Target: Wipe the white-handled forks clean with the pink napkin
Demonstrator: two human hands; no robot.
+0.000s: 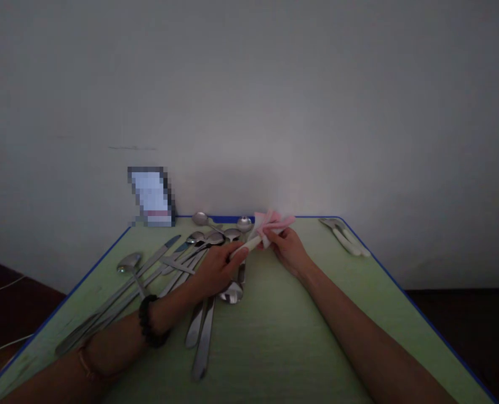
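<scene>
My left hand (219, 267) grips the white handle (251, 244) of a utensil, level above the table. Around the utensil's far end, my right hand (291, 251) pinches a pink and white cloth (279, 222), which hides what kind of utensil it is. Under and beside my left hand lies a loose heap of metal cutlery. It includes a ladle-like spoon (129, 262), a table knife (165, 249) and several spoons, one (231, 293) just below my left hand. Long metal handles (202, 342) point toward me.
At the table's (283, 348) far right lie white-handled utensils (347, 241) with metal heads. A blurred-out phone-like screen (150, 193) leans near the back left corner against the grey wall (249, 101). Blue edging (426, 322) runs around the green tabletop.
</scene>
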